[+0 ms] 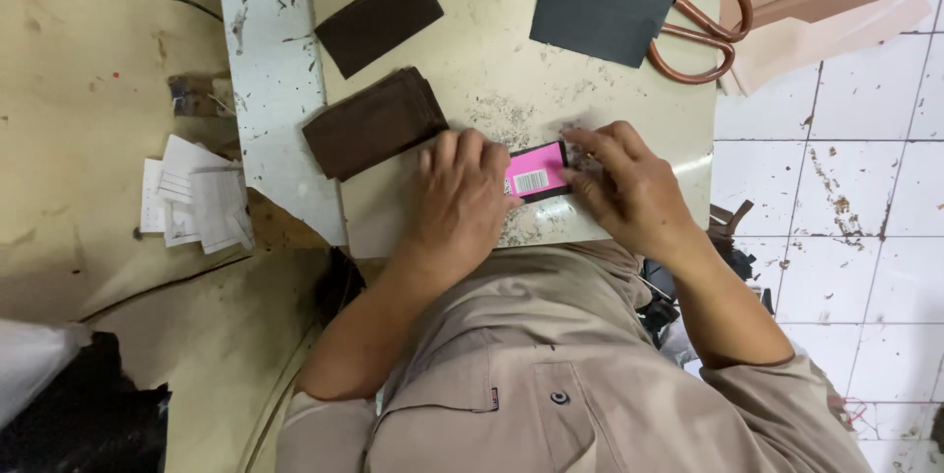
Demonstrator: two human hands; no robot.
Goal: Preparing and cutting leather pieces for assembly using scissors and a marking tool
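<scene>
A small pink card with a barcode label (536, 174) lies on a dark piece at the near edge of a beige cutting board (511, 50). My left hand (460, 196) presses flat on its left side, fingers together. On the card's right end rests my right hand (621, 184), its fingertips pinching the dark edge there. A stack of dark brown leather pieces (374, 124) lies just left of my left hand. A single brown piece (379, 19) lies farther back.
A dark grey sheet (602, 1) and copper-coloured scissors (703, 29) lie at the back right, beside pinkish material (836, 1). Folded white papers (197, 196) sit on the floor at left. White tiles (865, 207) lie to the right.
</scene>
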